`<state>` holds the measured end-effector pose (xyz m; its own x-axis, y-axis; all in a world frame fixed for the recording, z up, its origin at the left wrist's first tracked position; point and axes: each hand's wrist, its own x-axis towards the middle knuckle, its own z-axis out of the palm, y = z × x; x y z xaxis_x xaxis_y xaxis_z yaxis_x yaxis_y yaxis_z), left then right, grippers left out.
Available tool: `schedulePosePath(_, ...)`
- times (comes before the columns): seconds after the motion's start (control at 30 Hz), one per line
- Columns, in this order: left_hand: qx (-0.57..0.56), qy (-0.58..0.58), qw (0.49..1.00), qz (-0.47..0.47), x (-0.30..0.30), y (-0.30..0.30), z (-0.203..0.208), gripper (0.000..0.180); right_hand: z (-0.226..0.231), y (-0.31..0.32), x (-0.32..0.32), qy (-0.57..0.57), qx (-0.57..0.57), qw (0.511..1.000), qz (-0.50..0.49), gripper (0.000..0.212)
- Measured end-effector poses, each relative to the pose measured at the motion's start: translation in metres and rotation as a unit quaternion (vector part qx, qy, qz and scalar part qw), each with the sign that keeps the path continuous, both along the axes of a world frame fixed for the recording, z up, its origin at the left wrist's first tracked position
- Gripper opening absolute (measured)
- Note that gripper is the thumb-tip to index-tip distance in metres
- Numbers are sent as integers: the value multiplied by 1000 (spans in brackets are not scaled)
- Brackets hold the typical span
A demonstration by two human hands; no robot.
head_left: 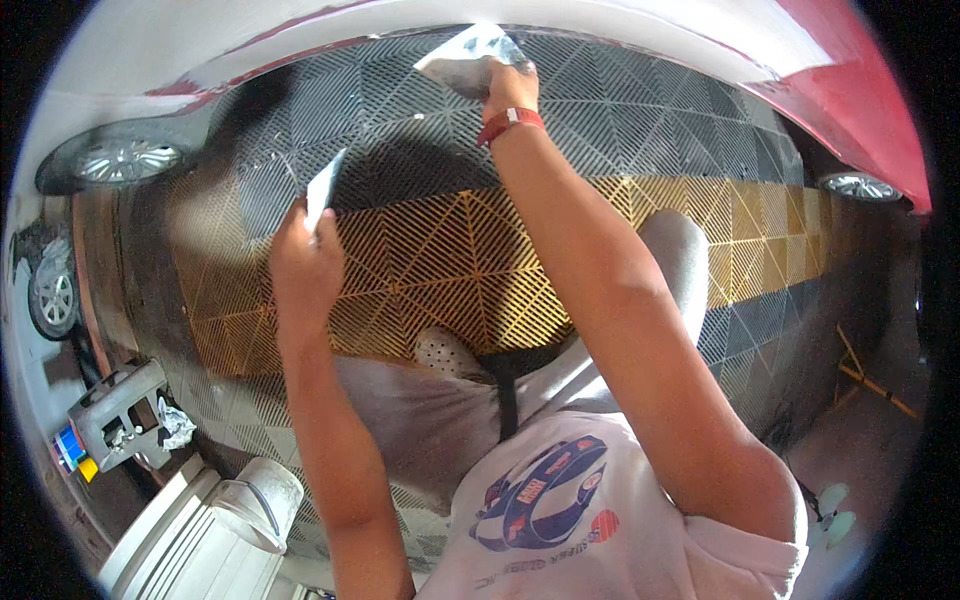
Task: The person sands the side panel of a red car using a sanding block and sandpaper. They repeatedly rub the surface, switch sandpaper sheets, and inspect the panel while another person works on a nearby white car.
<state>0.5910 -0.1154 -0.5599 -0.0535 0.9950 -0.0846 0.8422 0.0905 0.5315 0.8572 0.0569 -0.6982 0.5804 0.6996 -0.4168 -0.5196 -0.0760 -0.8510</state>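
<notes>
My right hand reaches far ahead, fingers closed on a flat, shiny silver-white sheet-like piece. That piece lies close to the lower edge of a car's side panel, white with red areas; whether they touch I cannot tell. Nearer and to the left, my left hand pinches a narrow, flat white piece that points up and away from me. It is held apart from the car, above the floor tiles. The exact kind of either piece does not show.
Black and yellow ribbed floor tiles spread beneath me. Car wheels show at far left and far right. At lower left are a grey plastic caddy, crumpled foil-like material and a white bucket. An orange stand is at right.
</notes>
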Motion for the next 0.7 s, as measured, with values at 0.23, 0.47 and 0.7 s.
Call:
schedulePosePath(0.23, 34, -5, 998, -49, -27, 30, -40, 38, 6, 15, -80, 32, 46, 998, 23, 37)
schedulePosePath(0.47, 24, -3, 999, -44, -51, 31, -54, 35, 0, 34, -152, 29, 57, 997, 52, 41)
schedulePosePath(0.7, 12, -10, 998, -53, -73, 22, -64, 28, -14, 57, -210, -99, -7, 977, 190, 46)
